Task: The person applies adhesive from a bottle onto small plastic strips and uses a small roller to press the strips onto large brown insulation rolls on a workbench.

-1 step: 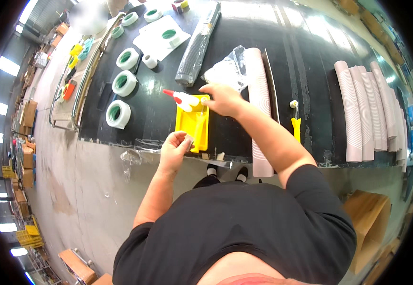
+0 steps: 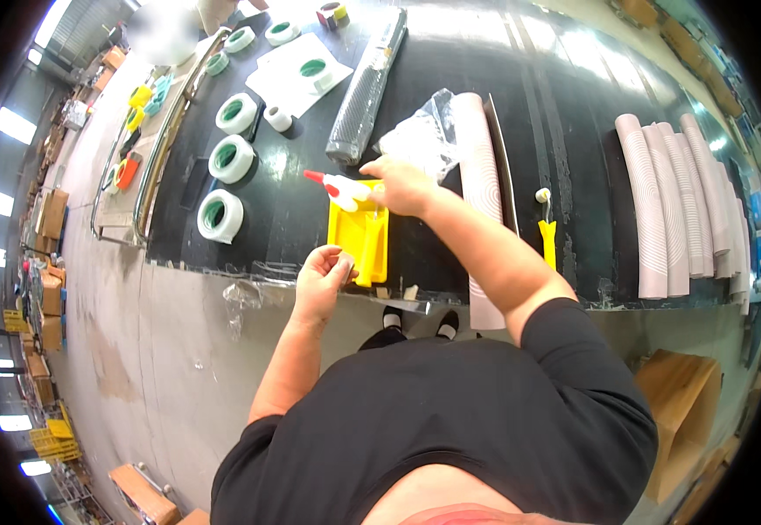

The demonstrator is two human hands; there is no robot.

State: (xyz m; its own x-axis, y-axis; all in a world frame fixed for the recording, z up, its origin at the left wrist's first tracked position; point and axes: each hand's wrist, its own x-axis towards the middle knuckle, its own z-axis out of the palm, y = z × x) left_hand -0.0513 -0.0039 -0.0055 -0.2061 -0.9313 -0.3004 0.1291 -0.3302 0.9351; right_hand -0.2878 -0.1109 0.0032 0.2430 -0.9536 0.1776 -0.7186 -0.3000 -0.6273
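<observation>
A yellow tray (image 2: 382, 249) lies near the table's front edge, with a yellow-handled tool (image 2: 369, 241) resting in it. Two white bottles (image 2: 351, 192) with red nozzles lie across its far end. My right hand (image 2: 405, 186) reaches over the tray's far right corner, beside the bottle ends, its index finger stretched out and apart from the thumb. Whether it touches a bottle or the rim is unclear. At the tray's near left corner, my left hand (image 2: 317, 282) pinches a small pale thing, mostly hidden by the fingers.
Pinkish patterned rolls (image 2: 478, 157) lie right of the tray and in a stack (image 2: 652, 201) further right. Between them is a small paint roller (image 2: 548, 236). Several tape rolls (image 2: 220, 216) line the left, near a wrapped dark roll (image 2: 367, 87) and plastic bag (image 2: 424, 136).
The whole view has shifted slightly. Both my hands keep almost the same places by the tray, and the bottles have not visibly moved.
</observation>
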